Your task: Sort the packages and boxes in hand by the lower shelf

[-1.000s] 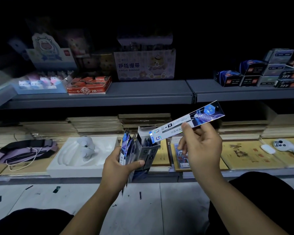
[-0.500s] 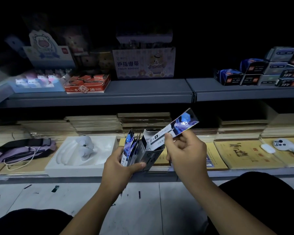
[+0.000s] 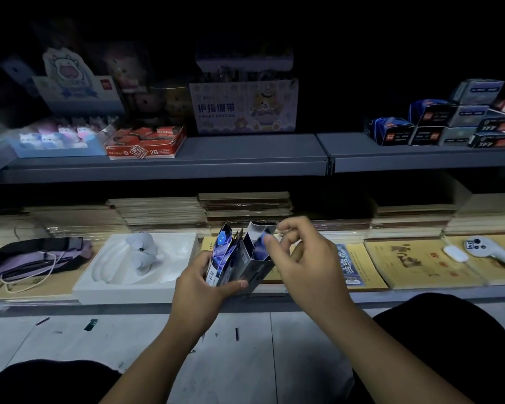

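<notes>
My left hand (image 3: 204, 284) grips an open grey carton (image 3: 254, 266) together with a fan of narrow blue-and-white packs (image 3: 220, 255), held upright in front of the lower shelf. Inside the carton's mouth stands one blue pack (image 3: 258, 249), sunk almost fully in. My right hand (image 3: 312, 263) is at that mouth, thumb and curled forefinger pinching the pack's top end. The carton's top flap stands open behind my fingers.
On the lower shelf lie a white tray (image 3: 123, 290) with a white toy, a purple bag (image 3: 35, 258), yellow booklets (image 3: 414, 263) and a white controller (image 3: 490, 252). The upper shelf (image 3: 245, 158) carries a finger-bandage box (image 3: 245, 106), a red 2B box (image 3: 146, 144) and stacked small boxes (image 3: 449, 123).
My right hand has brought the long blue pack down and left from the air and slid it into the carton in my left hand; only its top end shows now.
</notes>
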`<state>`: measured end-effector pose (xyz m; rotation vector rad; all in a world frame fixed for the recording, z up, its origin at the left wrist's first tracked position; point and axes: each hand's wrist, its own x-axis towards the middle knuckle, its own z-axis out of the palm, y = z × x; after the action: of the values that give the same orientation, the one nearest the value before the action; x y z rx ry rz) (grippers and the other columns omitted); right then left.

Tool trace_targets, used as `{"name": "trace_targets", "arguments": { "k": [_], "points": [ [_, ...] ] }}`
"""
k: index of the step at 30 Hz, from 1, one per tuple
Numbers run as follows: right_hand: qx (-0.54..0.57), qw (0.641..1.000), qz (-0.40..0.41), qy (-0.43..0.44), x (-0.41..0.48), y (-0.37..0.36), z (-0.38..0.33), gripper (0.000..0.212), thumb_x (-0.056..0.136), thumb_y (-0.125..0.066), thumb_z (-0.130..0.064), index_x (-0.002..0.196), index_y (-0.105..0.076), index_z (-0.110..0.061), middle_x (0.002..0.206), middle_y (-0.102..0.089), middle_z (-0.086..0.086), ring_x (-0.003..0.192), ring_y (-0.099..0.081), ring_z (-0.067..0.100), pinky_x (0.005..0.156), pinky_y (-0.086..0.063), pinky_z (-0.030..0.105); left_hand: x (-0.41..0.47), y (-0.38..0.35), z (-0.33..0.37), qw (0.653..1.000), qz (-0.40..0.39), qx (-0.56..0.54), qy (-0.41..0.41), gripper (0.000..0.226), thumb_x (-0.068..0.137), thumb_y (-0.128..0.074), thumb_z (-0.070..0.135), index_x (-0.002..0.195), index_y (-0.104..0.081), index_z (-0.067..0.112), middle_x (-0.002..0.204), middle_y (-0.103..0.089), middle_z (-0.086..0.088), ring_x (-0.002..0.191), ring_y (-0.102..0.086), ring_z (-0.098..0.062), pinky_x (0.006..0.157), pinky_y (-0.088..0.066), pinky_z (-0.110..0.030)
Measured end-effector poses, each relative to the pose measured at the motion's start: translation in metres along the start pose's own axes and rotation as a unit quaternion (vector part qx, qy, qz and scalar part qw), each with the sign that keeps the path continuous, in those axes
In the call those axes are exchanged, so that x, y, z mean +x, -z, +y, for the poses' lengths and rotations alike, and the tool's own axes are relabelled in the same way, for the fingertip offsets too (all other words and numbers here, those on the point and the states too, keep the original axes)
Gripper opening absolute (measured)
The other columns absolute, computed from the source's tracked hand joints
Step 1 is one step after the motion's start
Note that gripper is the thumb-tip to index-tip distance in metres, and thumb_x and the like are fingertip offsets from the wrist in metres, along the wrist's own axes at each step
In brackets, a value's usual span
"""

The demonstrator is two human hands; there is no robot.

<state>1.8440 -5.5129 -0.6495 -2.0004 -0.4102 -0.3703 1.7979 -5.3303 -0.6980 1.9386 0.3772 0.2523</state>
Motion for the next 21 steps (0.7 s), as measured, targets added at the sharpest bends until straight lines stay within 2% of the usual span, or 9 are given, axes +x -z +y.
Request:
{"name": "trace_targets", "arguments": {
  "k": [3,7,10,16,21],
  "points": [
    [0.009,0.998,0.048,0.050,0.001,0.003,-0.003,0.016,0.094,-0.071,-0.023,0.104,-0.060,-0.027,0.077,-0.062,-0.009,0.055,-0.057,0.017,0.050,-0.046,0.030,0.000,-0.001,0.002,1.000,-0.004,0.006,-0.003,0.060,0.068,-0.092,0.033,0.119,-0.060,0.032,0.111,-0.073,0.012,0.096,-0.071,-0.010,0.062,-0.056,-0.015],
    [-0.054,0.993,0.021,0.102,0.001,0.000,0.006,0.006,0.091,-0.071,-0.014,0.090,-0.069,-0.020,0.078,-0.063,-0.012,0.062,-0.055,0.006,0.055,-0.048,0.028,0.000,-0.003,0.004,1.000,-0.011,0.010,-0.009,0.059,0.068,-0.092,0.033,0.118,-0.060,0.031,0.110,-0.072,0.011,0.095,-0.071,-0.011,0.061,-0.056,-0.014],
    [-0.055,0.992,-0.004,0.111,0.001,-0.003,0.008,0.007,0.091,-0.067,-0.017,0.087,-0.071,-0.020,0.079,-0.063,-0.012,0.065,-0.056,0.006,0.058,-0.050,0.034,-0.001,-0.002,0.005,1.000,-0.010,0.012,-0.016,0.059,0.069,-0.092,0.033,0.119,-0.060,0.030,0.110,-0.072,0.011,0.096,-0.070,-0.010,0.061,-0.056,-0.014],
    [-0.082,0.991,-0.030,0.101,-0.001,-0.006,0.009,0.017,0.091,-0.061,-0.030,0.088,-0.077,-0.025,0.080,-0.059,-0.011,0.065,-0.053,0.009,0.059,-0.050,0.035,-0.003,0.000,0.009,1.000,-0.011,0.010,-0.020,0.056,0.070,-0.092,0.028,0.117,-0.062,0.030,0.104,-0.073,0.015,0.091,-0.070,-0.006,0.061,-0.053,-0.011],
    [-0.096,0.989,-0.035,0.106,0.001,-0.006,0.010,0.013,0.093,-0.065,-0.019,0.100,-0.075,-0.025,0.088,-0.061,-0.013,0.068,-0.054,0.007,0.062,-0.051,0.036,-0.003,0.000,0.010,1.000,-0.014,0.010,-0.016,0.052,0.068,-0.094,0.026,0.109,-0.062,0.033,0.097,-0.074,0.017,0.086,-0.069,0.004,0.062,-0.055,-0.013]
  ]
}}
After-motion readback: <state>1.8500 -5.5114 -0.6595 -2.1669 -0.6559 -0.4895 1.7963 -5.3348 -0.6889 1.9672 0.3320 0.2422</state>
